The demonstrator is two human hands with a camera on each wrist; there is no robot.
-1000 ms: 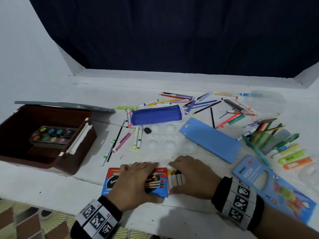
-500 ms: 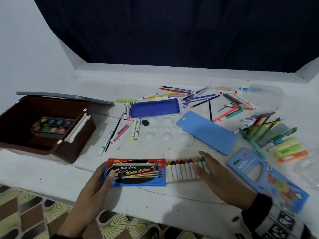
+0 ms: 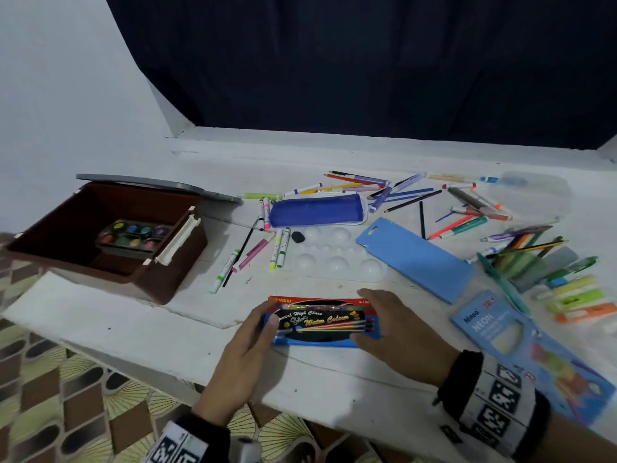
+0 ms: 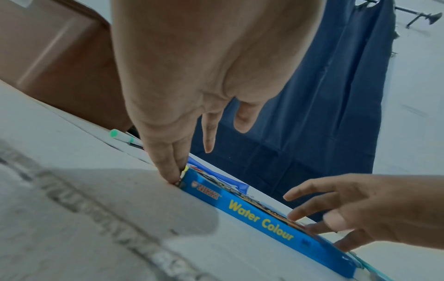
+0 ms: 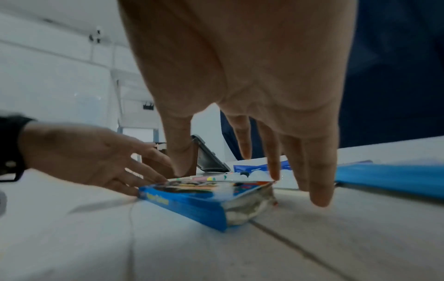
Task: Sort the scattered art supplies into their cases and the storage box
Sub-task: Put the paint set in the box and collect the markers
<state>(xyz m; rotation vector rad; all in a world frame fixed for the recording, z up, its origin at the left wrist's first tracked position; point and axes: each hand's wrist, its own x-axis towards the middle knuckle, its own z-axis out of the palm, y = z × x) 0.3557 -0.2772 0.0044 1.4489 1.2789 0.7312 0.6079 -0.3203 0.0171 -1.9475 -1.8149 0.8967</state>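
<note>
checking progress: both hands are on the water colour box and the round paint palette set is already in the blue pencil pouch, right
Not quite. The paint palette set sits inside the brown storage box, not the blue pencil pouch, as the head view shows. Both the left hand and right hand are on the water colour box.

The head view looks down from above both hands; each wrist view peers low along its own fingers, sharing the water colour box (image 3: 322,324) between them.

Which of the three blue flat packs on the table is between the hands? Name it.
The Water Colour box, nearest the table's front edge, red-topped with a black label. The plain blue sleeve and the Neon pack lie untouched to its right.
</note>
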